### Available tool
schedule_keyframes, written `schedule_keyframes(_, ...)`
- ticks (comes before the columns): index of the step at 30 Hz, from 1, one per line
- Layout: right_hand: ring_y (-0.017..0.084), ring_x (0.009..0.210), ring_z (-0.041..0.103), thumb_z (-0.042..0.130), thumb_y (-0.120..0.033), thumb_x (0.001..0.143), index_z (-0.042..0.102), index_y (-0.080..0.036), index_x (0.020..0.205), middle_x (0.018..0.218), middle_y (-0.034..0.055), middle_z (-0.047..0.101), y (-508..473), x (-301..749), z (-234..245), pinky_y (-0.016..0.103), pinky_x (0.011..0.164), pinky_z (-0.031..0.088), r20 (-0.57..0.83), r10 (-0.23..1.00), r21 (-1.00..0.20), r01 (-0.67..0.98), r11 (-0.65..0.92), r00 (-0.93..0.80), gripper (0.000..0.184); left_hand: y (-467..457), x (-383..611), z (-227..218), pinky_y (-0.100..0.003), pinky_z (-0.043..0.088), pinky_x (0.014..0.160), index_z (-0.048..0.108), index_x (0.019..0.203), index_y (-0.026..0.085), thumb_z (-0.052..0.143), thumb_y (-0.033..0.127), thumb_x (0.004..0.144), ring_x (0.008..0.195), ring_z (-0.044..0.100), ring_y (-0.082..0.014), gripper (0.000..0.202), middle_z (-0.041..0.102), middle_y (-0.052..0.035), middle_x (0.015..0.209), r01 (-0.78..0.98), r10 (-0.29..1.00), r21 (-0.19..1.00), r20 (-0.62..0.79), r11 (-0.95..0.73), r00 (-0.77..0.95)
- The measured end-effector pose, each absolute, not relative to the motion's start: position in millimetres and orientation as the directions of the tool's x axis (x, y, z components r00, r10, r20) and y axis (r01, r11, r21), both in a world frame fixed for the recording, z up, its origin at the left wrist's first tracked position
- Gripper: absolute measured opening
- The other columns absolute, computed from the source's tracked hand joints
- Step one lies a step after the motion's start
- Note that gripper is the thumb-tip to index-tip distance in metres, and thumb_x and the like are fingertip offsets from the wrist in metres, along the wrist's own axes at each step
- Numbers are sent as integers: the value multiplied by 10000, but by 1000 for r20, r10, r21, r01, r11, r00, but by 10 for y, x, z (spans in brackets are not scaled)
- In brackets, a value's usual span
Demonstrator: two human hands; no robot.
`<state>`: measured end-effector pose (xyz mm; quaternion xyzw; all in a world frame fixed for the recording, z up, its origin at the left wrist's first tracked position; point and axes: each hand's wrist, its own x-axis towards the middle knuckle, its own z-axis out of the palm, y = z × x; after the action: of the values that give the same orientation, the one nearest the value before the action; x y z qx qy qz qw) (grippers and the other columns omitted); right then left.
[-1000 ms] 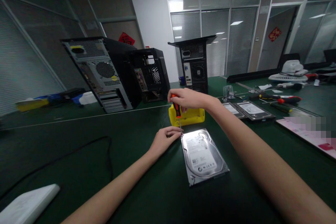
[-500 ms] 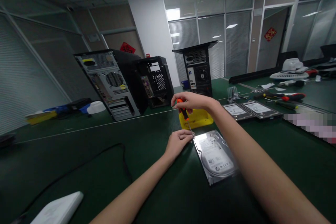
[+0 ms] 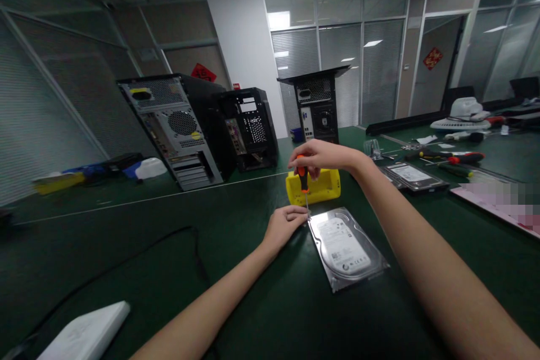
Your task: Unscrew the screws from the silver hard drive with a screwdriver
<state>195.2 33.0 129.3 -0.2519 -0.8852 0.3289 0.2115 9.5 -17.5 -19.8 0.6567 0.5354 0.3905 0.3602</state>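
Note:
A silver hard drive (image 3: 343, 244) with a white label lies flat on the dark green table. My right hand (image 3: 318, 156) is closed round the orange and black handle of a screwdriver (image 3: 303, 177), held nearly upright. Its thin shaft points down to the drive's far left corner. Low beside that corner rests my left hand (image 3: 283, 226), its fingers bent together and meeting the tip; what they pinch is too small to make out. A yellow tray (image 3: 314, 196) stands just behind the drive.
More hard drives (image 3: 413, 175) lie to the right, with several hand tools (image 3: 458, 157) beyond. Opened computer cases (image 3: 181, 129) stand along the back. A black cable (image 3: 139, 261) curves across the left, by a white box-like object (image 3: 86, 332). A white helmet-like object (image 3: 462, 115) sits back right.
My right hand and the screwdriver have shifted slightly right, and the screwdriver is more upright. My left hand stays by the drive's corner. The whole view has moved a little.

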Motion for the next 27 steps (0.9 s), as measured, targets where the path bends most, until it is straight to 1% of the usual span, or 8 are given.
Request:
schedule_keyframes(4,50,514,567,568,-372,788,604,-94,903,808,80,662,336,2004,1282,209,543,530,219,588,-718,279,638,-779,303,-187,106,-180,-277,494,740,676,963,107,641,314,740,778,672,-199,307,720,-113,882,417,986,895,120,-159,117)
schedule_keyframes(7,67,513,582,596,-423,754,599,-96,864,780,84,661,339,1999,1281,229,540,537,239,577,-704,269,657,-781,345,-182,99,-188,-276,496,741,673,971,111,641,328,743,781,674,-200,316,720,-111,882,417,986,894,126,-162,113)
schedule_keyframes(11,68,494,578,548,-430,781,633,-127,911,776,76,661,309,1947,1286,209,500,512,281,575,-626,308,717,-769,340,-176,102,-189,-287,494,785,675,961,111,628,339,756,848,673,-215,311,714,-117,936,439,982,879,146,-184,119)
schedule_keyframes(14,59,447,541,505,-470,797,625,-137,883,725,56,638,292,1904,1294,185,439,465,289,584,-562,359,745,-759,364,-194,124,-166,-296,486,827,674,959,109,598,350,778,907,664,-223,311,707,-120,974,442,976,871,174,-214,130)
schedule_keyframes(17,67,429,536,445,-496,817,554,-124,859,762,73,632,326,1877,1322,199,407,449,210,639,-575,435,693,-740,390,-230,152,-129,-305,482,848,674,969,107,577,354,789,918,660,-220,320,706,-116,972,441,973,868,188,-230,137)
schedule_keyframes(20,62,439,547,396,-355,842,542,-121,870,814,87,638,413,1861,1366,222,462,488,72,653,-620,479,622,-754,277,-266,170,-101,-320,481,855,672,975,104,573,332,788,895,662,-213,311,711,-111,936,442,973,868,193,-228,125)
schedule_keyframes(23,66,477,568,499,-293,781,556,-132,903,832,78,647,493,1846,1392,237,514,517,-10,594,-629,467,621,-804,209,-288,181,-100,-324,480,852,677,974,102,586,301,773,871,663,-206,297,712,-110,915,442,972,866,193,-234,137)
schedule_keyframes(27,101,499,594,602,-431,717,566,-130,758,638,47,620,498,1832,1366,226,502,501,95,598,-558,455,694,-796,306,-300,198,-121,-313,473,857,686,977,98,609,269,747,872,660,-202,297,712,-109,906,440,962,857,211,-267,173)
